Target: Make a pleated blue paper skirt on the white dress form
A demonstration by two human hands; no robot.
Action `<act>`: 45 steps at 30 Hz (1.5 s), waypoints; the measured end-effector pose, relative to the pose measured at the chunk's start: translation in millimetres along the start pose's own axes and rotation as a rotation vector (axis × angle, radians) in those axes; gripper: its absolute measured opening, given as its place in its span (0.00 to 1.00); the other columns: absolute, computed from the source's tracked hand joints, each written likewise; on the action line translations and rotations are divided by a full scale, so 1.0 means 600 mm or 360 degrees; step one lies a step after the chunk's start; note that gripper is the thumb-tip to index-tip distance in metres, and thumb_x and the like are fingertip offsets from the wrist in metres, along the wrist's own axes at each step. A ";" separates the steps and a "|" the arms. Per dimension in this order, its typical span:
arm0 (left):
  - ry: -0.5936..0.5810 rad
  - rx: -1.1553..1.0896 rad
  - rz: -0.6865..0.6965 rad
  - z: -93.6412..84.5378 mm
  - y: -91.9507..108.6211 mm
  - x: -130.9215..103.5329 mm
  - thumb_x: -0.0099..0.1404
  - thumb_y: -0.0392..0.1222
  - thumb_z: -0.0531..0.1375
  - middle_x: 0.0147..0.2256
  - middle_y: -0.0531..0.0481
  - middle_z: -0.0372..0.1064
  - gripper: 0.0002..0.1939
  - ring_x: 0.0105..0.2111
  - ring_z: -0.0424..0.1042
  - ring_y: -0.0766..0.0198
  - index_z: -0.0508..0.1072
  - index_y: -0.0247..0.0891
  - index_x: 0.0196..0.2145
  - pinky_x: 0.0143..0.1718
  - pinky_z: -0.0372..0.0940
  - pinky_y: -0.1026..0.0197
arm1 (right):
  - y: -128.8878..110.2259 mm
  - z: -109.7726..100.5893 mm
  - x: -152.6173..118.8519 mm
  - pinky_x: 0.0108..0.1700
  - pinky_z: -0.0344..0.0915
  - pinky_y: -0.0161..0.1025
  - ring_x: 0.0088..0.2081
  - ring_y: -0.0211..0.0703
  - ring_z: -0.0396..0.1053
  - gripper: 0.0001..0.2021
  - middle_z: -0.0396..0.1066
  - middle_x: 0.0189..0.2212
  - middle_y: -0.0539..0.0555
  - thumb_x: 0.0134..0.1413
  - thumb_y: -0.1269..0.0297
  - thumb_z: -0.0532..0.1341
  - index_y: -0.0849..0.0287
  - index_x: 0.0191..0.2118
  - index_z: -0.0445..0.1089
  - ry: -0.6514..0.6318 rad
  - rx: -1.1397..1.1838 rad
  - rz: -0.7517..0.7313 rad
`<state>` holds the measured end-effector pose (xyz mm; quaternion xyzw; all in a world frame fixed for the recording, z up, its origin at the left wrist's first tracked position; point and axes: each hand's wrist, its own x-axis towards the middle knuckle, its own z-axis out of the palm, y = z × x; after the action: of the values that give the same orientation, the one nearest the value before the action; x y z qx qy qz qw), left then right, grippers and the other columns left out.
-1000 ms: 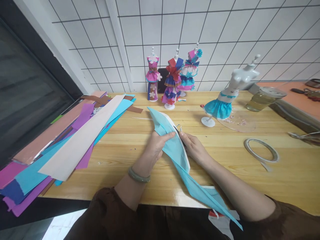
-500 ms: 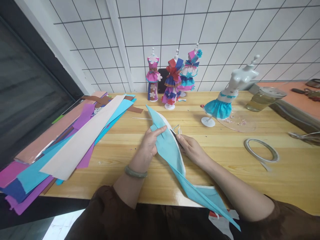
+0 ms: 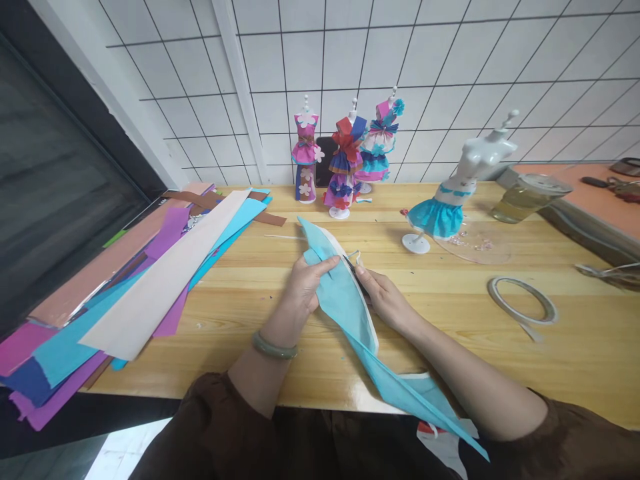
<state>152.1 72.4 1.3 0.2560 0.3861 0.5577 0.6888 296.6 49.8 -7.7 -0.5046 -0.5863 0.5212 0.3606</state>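
A long light-blue strip with a white edge runs from the middle of the table down over its front edge, folded over partway. My left hand pinches its upper part between thumb and fingers. At the strip's white edge, my right hand is closed on dark scissors, their blades lying against that edge and their handles mostly hidden by my fingers. A thin curled white scrap stands just beyond the blades.
Coloured paper sheets are piled at the left. Three dressed mannequins stand at the back. A white mannequin in a blue skirt, a jar and a tape roll are on the right.
Both hands and the blue strip have shifted slightly to the right. The scissors have moved along with my right hand.
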 end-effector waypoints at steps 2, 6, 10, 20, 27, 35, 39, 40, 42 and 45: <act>0.0020 0.0007 0.0003 0.001 -0.004 0.000 0.41 0.36 0.71 0.27 0.49 0.74 0.17 0.26 0.72 0.63 0.72 0.33 0.30 0.35 0.67 0.57 | 0.000 0.000 0.001 0.28 0.58 0.35 0.26 0.39 0.59 0.24 0.63 0.23 0.50 0.56 0.42 0.49 0.59 0.30 0.65 -0.0001 -0.0004 -0.0022; 0.0026 0.0020 0.0002 0.005 -0.010 -0.001 0.40 0.36 0.71 0.26 0.49 0.74 0.17 0.25 0.72 0.63 0.73 0.33 0.30 0.34 0.67 0.57 | -0.004 -0.001 0.000 0.35 0.61 0.37 0.31 0.41 0.63 0.24 0.67 0.28 0.51 0.56 0.43 0.50 0.60 0.31 0.67 0.0023 -0.0013 -0.0085; 0.0019 0.0029 -0.0006 0.010 -0.014 -0.005 0.39 0.36 0.71 0.27 0.50 0.74 0.18 0.26 0.72 0.63 0.73 0.33 0.30 0.33 0.68 0.57 | -0.005 -0.001 0.001 0.33 0.61 0.37 0.29 0.41 0.63 0.25 0.67 0.26 0.51 0.55 0.41 0.50 0.60 0.29 0.66 0.0068 -0.0027 -0.0078; 0.0036 0.0022 0.0000 0.013 -0.016 -0.008 0.40 0.36 0.71 0.26 0.49 0.74 0.18 0.25 0.71 0.64 0.73 0.33 0.30 0.32 0.68 0.59 | 0.002 -0.004 0.005 0.39 0.63 0.39 0.34 0.46 0.66 0.25 0.70 0.29 0.54 0.56 0.40 0.48 0.60 0.30 0.66 0.0049 -0.0037 -0.0079; 0.0034 0.0026 0.0013 0.013 -0.016 -0.007 0.40 0.36 0.71 0.26 0.49 0.74 0.18 0.25 0.72 0.64 0.73 0.33 0.30 0.32 0.68 0.59 | 0.000 -0.006 0.005 0.39 0.63 0.39 0.34 0.46 0.66 0.26 0.71 0.29 0.54 0.56 0.39 0.47 0.60 0.28 0.65 0.0070 -0.0152 -0.0097; 0.0047 0.0041 0.0038 0.013 -0.017 -0.007 0.41 0.36 0.70 0.28 0.49 0.74 0.18 0.26 0.72 0.64 0.72 0.33 0.32 0.32 0.68 0.59 | 0.000 -0.006 0.005 0.39 0.63 0.39 0.34 0.46 0.67 0.26 0.70 0.29 0.54 0.56 0.40 0.48 0.60 0.28 0.65 0.0070 -0.0153 -0.0082; 0.0042 0.0042 0.0040 0.013 -0.017 -0.007 0.41 0.36 0.70 0.28 0.48 0.74 0.19 0.27 0.72 0.63 0.72 0.33 0.32 0.33 0.68 0.59 | 0.000 -0.006 0.005 0.39 0.63 0.39 0.34 0.45 0.66 0.26 0.70 0.29 0.54 0.57 0.41 0.48 0.60 0.29 0.66 0.0074 -0.0155 -0.0080; 0.0045 0.0043 0.0045 0.013 -0.017 -0.007 0.41 0.36 0.70 0.28 0.48 0.74 0.19 0.27 0.72 0.63 0.72 0.33 0.32 0.33 0.68 0.59 | 0.000 -0.006 0.005 0.39 0.62 0.38 0.34 0.45 0.66 0.26 0.70 0.29 0.54 0.57 0.41 0.48 0.60 0.29 0.66 0.0076 -0.0160 -0.0082; 0.0051 0.0045 0.0058 0.013 -0.017 -0.008 0.41 0.35 0.70 0.29 0.48 0.74 0.19 0.27 0.72 0.63 0.72 0.33 0.33 0.33 0.68 0.59 | 0.001 -0.006 0.006 0.38 0.62 0.38 0.34 0.45 0.66 0.26 0.70 0.29 0.54 0.57 0.41 0.48 0.61 0.29 0.66 0.0091 -0.0169 -0.0089; 0.0055 0.0044 0.0062 0.014 -0.017 -0.008 0.41 0.35 0.70 0.30 0.47 0.75 0.20 0.28 0.73 0.62 0.72 0.33 0.34 0.34 0.68 0.58 | 0.004 -0.006 0.007 0.37 0.62 0.38 0.33 0.44 0.65 0.26 0.70 0.29 0.53 0.57 0.41 0.48 0.61 0.29 0.67 0.0110 -0.0160 -0.0091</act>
<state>164.3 65.8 -0.7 0.2634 0.4004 0.5699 0.6674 299.7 54.7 -9.7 -0.5229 -0.6131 0.4628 0.3695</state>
